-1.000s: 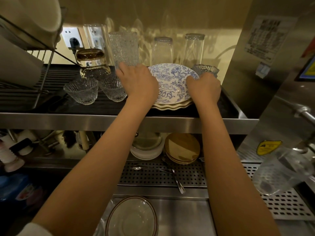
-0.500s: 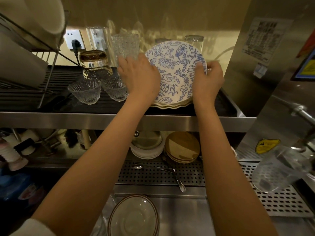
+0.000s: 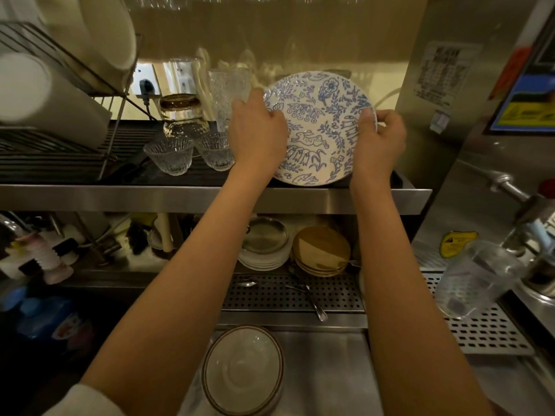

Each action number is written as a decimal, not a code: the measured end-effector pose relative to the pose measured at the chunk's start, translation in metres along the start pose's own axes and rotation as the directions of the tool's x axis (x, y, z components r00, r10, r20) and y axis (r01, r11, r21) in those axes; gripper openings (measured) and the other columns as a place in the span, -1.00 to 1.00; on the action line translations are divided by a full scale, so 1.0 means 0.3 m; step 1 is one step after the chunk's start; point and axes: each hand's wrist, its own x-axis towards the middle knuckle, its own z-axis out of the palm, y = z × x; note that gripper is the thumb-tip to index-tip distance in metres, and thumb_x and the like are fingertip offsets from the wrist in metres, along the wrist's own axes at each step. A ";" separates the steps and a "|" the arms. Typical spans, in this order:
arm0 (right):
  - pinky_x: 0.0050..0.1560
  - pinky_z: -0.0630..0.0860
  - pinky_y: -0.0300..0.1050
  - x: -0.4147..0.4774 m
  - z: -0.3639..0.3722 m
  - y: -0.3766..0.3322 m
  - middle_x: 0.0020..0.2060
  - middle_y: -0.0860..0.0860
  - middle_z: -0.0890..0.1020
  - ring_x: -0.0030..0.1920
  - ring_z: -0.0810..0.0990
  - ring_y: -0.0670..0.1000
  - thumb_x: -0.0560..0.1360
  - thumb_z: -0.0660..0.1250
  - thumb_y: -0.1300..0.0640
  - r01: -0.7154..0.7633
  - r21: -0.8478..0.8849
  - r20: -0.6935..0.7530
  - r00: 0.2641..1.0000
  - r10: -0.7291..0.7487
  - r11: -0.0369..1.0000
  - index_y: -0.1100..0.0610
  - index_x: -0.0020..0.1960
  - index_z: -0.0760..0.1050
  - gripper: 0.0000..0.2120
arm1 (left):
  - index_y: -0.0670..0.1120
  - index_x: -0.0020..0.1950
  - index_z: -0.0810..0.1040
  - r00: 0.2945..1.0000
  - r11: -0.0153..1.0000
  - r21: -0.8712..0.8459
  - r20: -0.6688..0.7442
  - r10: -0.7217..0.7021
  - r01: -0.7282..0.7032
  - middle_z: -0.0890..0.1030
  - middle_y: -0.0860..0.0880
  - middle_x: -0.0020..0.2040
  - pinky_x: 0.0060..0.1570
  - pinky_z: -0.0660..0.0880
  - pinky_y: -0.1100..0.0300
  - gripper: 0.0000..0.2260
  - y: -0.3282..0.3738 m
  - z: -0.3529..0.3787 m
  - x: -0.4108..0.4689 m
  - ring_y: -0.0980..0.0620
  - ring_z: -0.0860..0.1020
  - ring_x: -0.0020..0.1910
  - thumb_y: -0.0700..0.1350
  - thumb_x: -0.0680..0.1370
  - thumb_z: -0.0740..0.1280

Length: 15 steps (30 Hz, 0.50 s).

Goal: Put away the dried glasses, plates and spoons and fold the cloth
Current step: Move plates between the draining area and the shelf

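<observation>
A blue-and-white patterned plate (image 3: 319,127) stands tilted up toward me on the upper shelf (image 3: 180,196). My left hand (image 3: 255,133) grips its left rim and my right hand (image 3: 377,142) grips its right rim. The plate hides whatever lies under and behind it. Left of my hands are two small cut-glass bowls (image 3: 169,156), a gold-rimmed upturned glass (image 3: 181,115) and a tall textured glass (image 3: 228,91). Below the shelf sit a white plate stack (image 3: 264,250) and a brown plate stack (image 3: 321,250). Spoons (image 3: 300,291) lie on the perforated tray.
A brown-rimmed bowl (image 3: 243,370) sits in the steel sink at the bottom. A clear glass jug (image 3: 474,280) stands on the perforated drainer at the right, beside a tap (image 3: 510,193). A wire dish rack (image 3: 60,85) with white dishes fills the upper left. Bottles crowd the lower left.
Both hands have lifted the patterned plate from lying flat on the stack to standing almost upright, facing me. The view has tilted up a little.
</observation>
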 end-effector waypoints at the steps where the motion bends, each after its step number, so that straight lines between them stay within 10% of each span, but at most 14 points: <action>1: -0.13 0.44 -0.15 -0.017 -0.015 -0.002 -0.14 0.11 0.52 -0.12 0.50 0.01 0.56 0.22 0.14 -0.004 0.011 0.001 1.000 0.004 1.000 0.13 -0.19 0.35 -0.83 | -0.11 0.38 0.36 1.000 1.000 -0.020 0.005 -0.012 0.013 0.49 -0.13 0.22 -0.09 0.36 0.17 -0.62 -0.001 -0.009 -0.018 -0.07 0.50 0.09 -0.15 0.55 0.15; 15: -0.35 0.36 -0.43 -0.236 -0.207 0.040 -0.38 -0.11 0.46 -0.42 0.43 -0.30 0.54 0.26 0.15 -0.082 0.064 0.008 0.997 0.082 0.995 0.04 -0.32 0.34 -0.73 | -0.14 0.03 0.48 0.967 0.937 -0.238 0.080 -0.243 0.255 0.48 -0.03 -0.13 -0.27 0.25 0.18 -0.86 -0.035 -0.069 -0.303 -0.02 0.44 -0.15 -0.17 0.53 0.19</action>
